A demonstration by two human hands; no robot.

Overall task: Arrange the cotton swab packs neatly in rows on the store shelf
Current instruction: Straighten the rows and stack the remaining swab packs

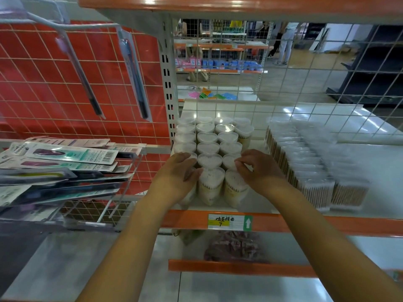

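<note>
Several heart-shaped clear packs of cotton swabs (209,147) stand in rows at the left end of the white shelf (370,158). My left hand (178,174) lies on the front-left packs, its thumb against the front middle pack (210,186). My right hand (258,168) pinches the top edge of the front right pack (234,188) with curled fingers. To the right stand two long rows of rectangular cotton swab packs (314,162).
An orange shelf lip with a price label (230,222) runs below the packs. A wire grid (305,83) backs the shelf. A basket of carded items (63,162) hangs at the left. A purple bag (235,247) lies on the lower shelf.
</note>
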